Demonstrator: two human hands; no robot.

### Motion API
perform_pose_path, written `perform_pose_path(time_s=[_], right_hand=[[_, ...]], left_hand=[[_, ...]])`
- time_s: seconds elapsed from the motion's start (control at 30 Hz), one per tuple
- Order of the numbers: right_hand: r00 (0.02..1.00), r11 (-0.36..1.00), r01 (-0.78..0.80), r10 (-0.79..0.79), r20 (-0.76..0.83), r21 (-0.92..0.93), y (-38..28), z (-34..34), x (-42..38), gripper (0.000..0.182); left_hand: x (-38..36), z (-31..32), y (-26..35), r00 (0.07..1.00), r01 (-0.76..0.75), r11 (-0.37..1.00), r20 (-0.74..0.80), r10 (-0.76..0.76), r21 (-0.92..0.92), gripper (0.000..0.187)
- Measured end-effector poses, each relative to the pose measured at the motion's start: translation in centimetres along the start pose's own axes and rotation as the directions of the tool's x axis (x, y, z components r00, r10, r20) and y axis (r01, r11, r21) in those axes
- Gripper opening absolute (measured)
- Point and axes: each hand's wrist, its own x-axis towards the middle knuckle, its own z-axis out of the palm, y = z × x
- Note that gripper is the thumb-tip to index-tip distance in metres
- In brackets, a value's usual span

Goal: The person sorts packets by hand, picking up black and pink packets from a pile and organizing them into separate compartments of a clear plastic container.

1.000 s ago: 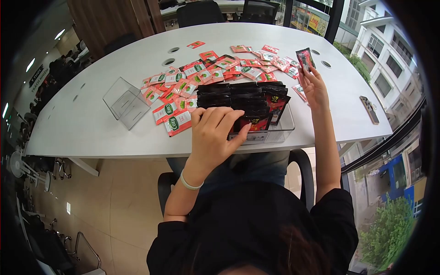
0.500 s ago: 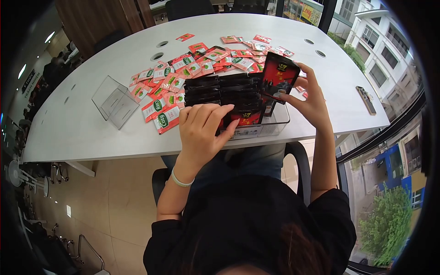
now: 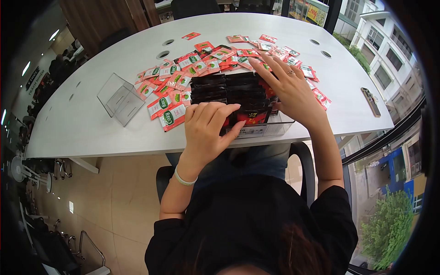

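A clear plastic bin (image 3: 279, 127) at the table's near edge holds a row of black and red sachets (image 3: 229, 89) standing on edge. My left hand (image 3: 208, 130) rests on the near end of the row, fingers curled over the front packets. My right hand (image 3: 288, 89) lies flat with fingers spread on the right side of the row, pressing on the sachets. Whether a packet is still under its palm is hidden.
Several red and green sachets (image 3: 172, 82) lie scattered over the white table (image 3: 82, 123) behind and left of the bin. An empty clear box (image 3: 119, 98) sits to the left. A phone (image 3: 371, 101) lies at the right edge. A chair is under me.
My right hand carried a black and red sachet from the far pile to the bin and now presses flat on the row. The left hand stayed in place.
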Motion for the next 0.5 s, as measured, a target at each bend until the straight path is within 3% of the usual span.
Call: perform_pose_path(time_s=[0.03, 0.07, 0.17, 0.2, 0.27, 0.3, 0.37, 0.4, 0.47, 0.5], right_hand=[[0.998, 1.000, -0.021, 0.021, 0.064, 0.007, 0.1, 0.1, 0.0, 0.122], [1.000, 0.998, -0.025, 0.026, 0.007, -0.065, 0.1, 0.2, -0.2, 0.123], [0.998, 0.992, -0.003, 0.010, 0.059, -0.129, 0.0, 0.5, 0.0, 0.124], [0.998, 0.981, 0.059, -0.054, 0.031, -0.183, -0.1, 0.9, -0.1, 0.107], [0.985, 0.997, 0.056, -0.045, 0.169, -0.061, -0.3, 0.3, -0.1, 0.114], [0.985, 0.997, 0.076, -0.076, 0.153, 0.009, 0.3, 0.2, -0.1, 0.122], [0.987, 0.935, 0.033, -0.087, 0.138, 0.353, 1.4, -0.2, 0.1, 0.125], [0.977, 0.911, -0.027, -0.063, 0.202, 0.412, 1.1, -1.3, 0.4, 0.122], [0.981, 0.934, -0.002, -0.068, 0.183, 0.356, 0.7, -0.3, 0.3, 0.121], [0.984, 0.957, 0.013, -0.064, 0.167, 0.290, 0.6, 0.0, 0.2, 0.121]], left_hand=[[0.0, 0.0, 0.0, 1.000, 0.003, 1.000, 0.002, -0.003, 0.006, 0.034], [-0.1, 0.1, -0.1, 1.000, 0.004, 1.000, -0.006, -0.004, -0.001, 0.035], [-0.1, 0.3, -0.2, 1.000, 0.013, 1.000, -0.020, -0.013, -0.007, 0.035], [-0.2, 0.3, -0.2, 1.000, 0.011, 1.000, -0.023, -0.011, -0.013, 0.036], [-0.2, 0.3, -0.1, 1.000, 0.013, 1.000, -0.027, -0.013, -0.004, 0.036], [-0.1, 0.2, -0.1, 0.999, 0.005, 1.000, -0.037, -0.005, -0.006, 0.036], [-0.3, 0.1, -0.1, 1.000, 0.016, 1.000, -0.019, -0.016, 0.009, 0.037], [-0.2, -0.1, -0.1, 0.998, 0.014, 0.998, -0.058, -0.017, -0.062, 0.038], [-0.7, -0.3, -0.5, 0.991, 0.017, 0.963, -0.120, -0.051, -0.268, 0.040], [-0.6, -0.8, -0.7, 0.976, 0.073, 0.931, -0.165, -0.139, -0.357, 0.037]])
